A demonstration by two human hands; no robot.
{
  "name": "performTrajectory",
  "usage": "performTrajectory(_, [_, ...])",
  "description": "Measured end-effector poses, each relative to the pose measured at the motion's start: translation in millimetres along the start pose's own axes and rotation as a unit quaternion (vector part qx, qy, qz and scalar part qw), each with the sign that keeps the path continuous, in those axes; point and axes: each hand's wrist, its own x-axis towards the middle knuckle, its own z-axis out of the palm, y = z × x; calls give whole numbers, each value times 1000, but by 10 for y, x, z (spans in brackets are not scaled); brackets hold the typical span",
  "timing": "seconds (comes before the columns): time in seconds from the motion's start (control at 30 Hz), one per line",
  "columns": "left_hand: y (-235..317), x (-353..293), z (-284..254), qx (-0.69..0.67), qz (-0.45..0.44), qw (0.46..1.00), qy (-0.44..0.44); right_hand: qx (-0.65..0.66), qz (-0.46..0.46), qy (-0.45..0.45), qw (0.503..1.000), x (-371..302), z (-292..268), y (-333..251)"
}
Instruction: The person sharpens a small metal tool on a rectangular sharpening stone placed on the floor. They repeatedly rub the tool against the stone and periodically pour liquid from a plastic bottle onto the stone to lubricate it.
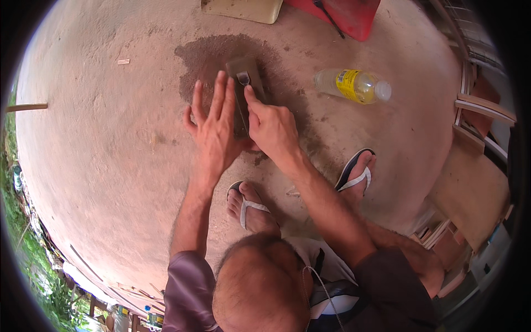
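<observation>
A dark, wet rectangular block like a sharpening stone (241, 65) lies on the damp patch of ground in front of me. On it is a small, shiny metal blade (243, 79); how far it extends under my fingers is hidden. My left hand (214, 120) is over the block's left side, its fingers stretched out and apart. Curled over the right side, my right hand (275, 127) has its index fingertip at the metal blade's lower edge. My hands nearly meet above the block's near end, which they partly cover.
A clear plastic bottle (354, 86) with a yellow label lies right of the block. Beyond are a pale container (243, 10) and a red one (354, 16). My sandaled feet flank the near side. Wooden boards (470, 188) stand at right; a small wood scrap (123, 61) lies left.
</observation>
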Motion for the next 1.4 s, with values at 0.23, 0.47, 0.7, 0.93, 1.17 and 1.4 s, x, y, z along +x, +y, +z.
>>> performTrajectory(0.23, [-74, 262, -4, 43, -5, 999, 3, 29, 6, 16, 999, 68, 9, -95])
performTrajectory(0.47, [14, -97, 186, 46, 17, 999, -6, 38, 30, -8, 999, -450, -23, -50])
performTrajectory(0.7, [29, -269, 199, 76, 16, 996, -35, 42, 3, 14, 999, -601, 83, 86])
performTrajectory(0.93, [-131, 38, 19, 78, 19, 997, -11, 31, 15, 12, 999, -112, 49, -44])
performTrajectory(1.17, [109, -270, 168, 25, 24, 997, -67, 34, -2, 26, 999, -574, 38, 185])
performTrajectory(1.4, [-120, 154, 95, 34, 99, 994, 1, 27, 1, 5, 1000, -113, -63, -44])
